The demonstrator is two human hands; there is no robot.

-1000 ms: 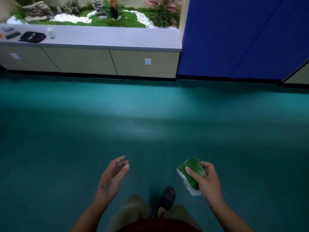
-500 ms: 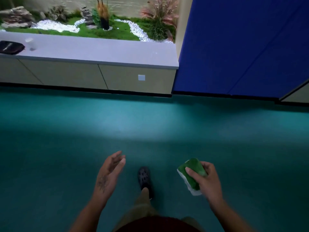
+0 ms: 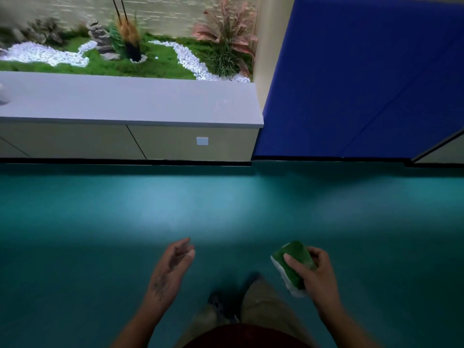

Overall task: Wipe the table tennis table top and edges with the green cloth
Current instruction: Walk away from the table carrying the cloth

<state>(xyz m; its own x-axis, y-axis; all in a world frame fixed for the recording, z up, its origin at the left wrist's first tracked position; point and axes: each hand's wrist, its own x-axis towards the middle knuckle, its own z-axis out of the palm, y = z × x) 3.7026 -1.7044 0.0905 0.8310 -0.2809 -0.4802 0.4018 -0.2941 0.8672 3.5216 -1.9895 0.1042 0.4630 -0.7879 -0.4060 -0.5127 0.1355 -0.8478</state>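
Observation:
My right hand grips a folded green cloth with a white underside, thumb across its top, low at the right of the head view. My left hand hangs in the air to the cloth's left, fingers relaxed and holding nothing. A large blue panel with a thin diagonal line stands upright at the far right, well beyond both hands. No flat table top is in view. Below the hands are my legs and a dark shoe on the teal floor.
A low beige cabinet with a grey top runs along the far left. Behind it lies an indoor garden bed with grass, white pebbles, rocks and plants. A beige pillar separates it from the blue panel.
The cabinet and blue panel have come closer and lower in the view as I step forward. Both hands keep their places; the right one still holds the cloth.

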